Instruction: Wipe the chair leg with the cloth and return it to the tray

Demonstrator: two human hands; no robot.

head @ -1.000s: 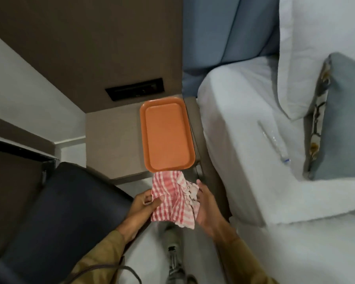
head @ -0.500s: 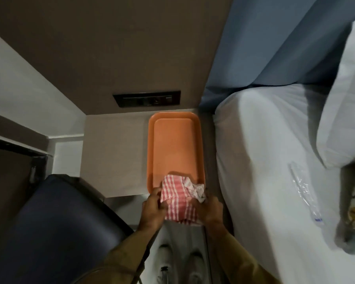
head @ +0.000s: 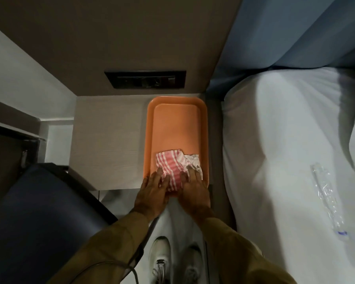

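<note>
1. Dark chair [head: 29, 212] at left, apart from bench [head: 109, 140].
2. Left hand [head: 152, 193]: fingers [head: 159, 175] flat on cloth [head: 172, 169].
3. Cloth bunched at near end of tray [head: 177, 101]; tray's long axis directed away.
4. Right hand [head: 194, 193]: fingers spread, pressing cloth; equally near. Release pending.

both hands [head: 173, 194] press cloth [head: 172, 168] onto tray [head: 177, 124].

You find no legible text, label, brand, number or sign anywhere in this view. The dark wall panel [head: 145, 79] above the bedside surface carries small markings (too blurred to read). The clear plastic wrapper [head: 327, 203] on the bed shows a small blue mark at its near end, likewise unreadable.
</note>
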